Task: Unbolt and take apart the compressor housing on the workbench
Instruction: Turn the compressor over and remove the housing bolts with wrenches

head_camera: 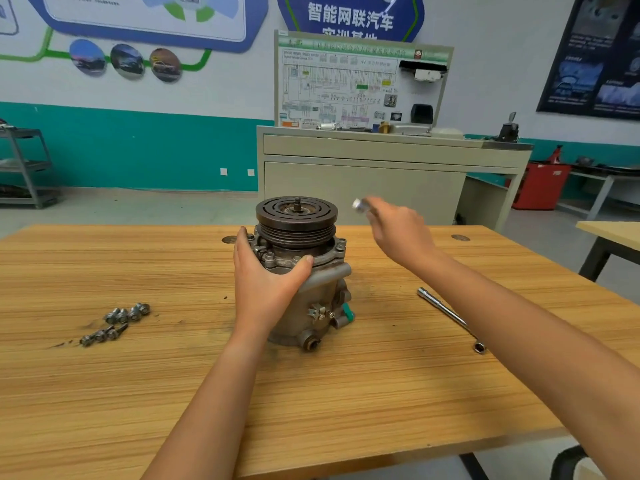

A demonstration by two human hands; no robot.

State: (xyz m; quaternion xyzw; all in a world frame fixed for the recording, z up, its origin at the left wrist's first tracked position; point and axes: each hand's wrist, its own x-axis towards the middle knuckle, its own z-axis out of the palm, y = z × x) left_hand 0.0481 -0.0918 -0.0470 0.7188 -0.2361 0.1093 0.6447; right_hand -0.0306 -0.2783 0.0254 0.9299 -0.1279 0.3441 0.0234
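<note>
The grey compressor (311, 299) stands upright in the middle of the wooden workbench (173, 393), its dark grooved pulley (296, 216) on top with a threaded shaft poking up. My left hand (266, 275) grips the housing's upper flange from the left, thumb across the front. To the right of the pulley and slightly above it, my right hand (394, 226) is raised and pinches a small shiny metal piece (358, 204), blurred, likely a socket or bolt. Several removed bolts (117, 322) lie on the bench at the left.
A socket wrench handle (450, 317) lies on the bench to the right, partly under my right forearm. A beige training cabinet (381, 161) stands behind the bench. A second table edge (609, 233) shows at the far right, a grey shelf cart (27, 168) at far left.
</note>
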